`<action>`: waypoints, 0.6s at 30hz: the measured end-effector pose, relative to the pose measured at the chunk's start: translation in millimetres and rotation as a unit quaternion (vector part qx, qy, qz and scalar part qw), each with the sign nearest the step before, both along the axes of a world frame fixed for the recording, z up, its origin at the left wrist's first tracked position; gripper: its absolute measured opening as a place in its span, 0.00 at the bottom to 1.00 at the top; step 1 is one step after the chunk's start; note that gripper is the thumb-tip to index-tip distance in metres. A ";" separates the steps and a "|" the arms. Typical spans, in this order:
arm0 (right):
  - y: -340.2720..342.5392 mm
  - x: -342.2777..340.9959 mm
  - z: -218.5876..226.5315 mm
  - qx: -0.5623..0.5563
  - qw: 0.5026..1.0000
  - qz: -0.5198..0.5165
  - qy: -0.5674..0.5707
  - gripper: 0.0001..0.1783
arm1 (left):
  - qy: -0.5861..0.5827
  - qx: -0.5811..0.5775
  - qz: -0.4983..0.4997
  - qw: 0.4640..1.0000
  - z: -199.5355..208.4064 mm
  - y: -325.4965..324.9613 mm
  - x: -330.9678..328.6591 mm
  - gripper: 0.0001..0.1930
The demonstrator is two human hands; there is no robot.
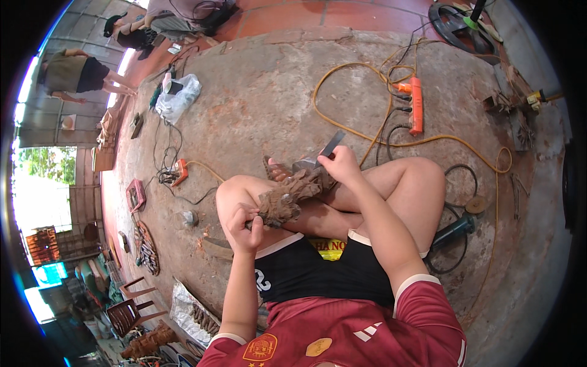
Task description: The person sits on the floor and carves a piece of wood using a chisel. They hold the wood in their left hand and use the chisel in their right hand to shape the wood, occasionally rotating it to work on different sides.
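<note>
I sit cross-legged with a rough brown wood carving [278, 207] lying across my lap. My left hand [244, 227] is closed around its lower left end. Close to the carving's upper right end, my right hand [342, 164] pinches a flat dark grey strip [332, 142] between thumb and fingers. The strip sticks up past the fingertips, and its lower part reaches down by the carving. Whether it touches the wood, I cannot tell. One bare foot [279, 169] shows just behind the carving.
An orange power strip [416, 107] with a looping yellow cord [318, 92] lies ahead on the right. A dark green power tool [454, 232] rests by my right knee. Left are another orange power strip [180, 172], a plastic bag [179, 101] and a brown chair [125, 317]. People are at the far left.
</note>
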State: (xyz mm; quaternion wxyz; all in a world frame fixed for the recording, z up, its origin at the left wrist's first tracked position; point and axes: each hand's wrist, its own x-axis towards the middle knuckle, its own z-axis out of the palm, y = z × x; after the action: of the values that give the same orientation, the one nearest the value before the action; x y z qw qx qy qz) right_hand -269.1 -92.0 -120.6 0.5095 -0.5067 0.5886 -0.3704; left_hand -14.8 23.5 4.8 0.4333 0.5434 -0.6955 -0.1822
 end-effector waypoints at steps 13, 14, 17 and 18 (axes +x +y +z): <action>3.6 13.3 23.1 -0.025 0.995 0.056 -0.084 0.09 | -0.043 -0.018 0.004 0.999 8.2 5.0 -30.0 0.07; 3.5 11.3 26.5 -0.047 0.997 0.034 -0.049 0.08 | -0.043 -0.017 0.004 0.999 8.2 4.8 -30.9 0.07; 2.4 9.0 23.2 -0.029 0.994 0.068 -0.081 0.10 | -0.043 -0.017 0.001 0.999 8.6 4.0 -33.8 0.07; 2.7 9.5 22.2 -0.026 0.991 0.082 -0.102 0.11 | -0.045 -0.018 -0.002 0.999 9.0 3.5 -35.3 0.07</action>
State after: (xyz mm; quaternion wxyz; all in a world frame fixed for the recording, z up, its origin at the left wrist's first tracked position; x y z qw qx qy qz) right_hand -259.6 -89.3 -98.4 0.5826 -0.5258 0.4799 -0.3921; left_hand -50.1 27.0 13.8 0.4111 0.5419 -0.7183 -0.1463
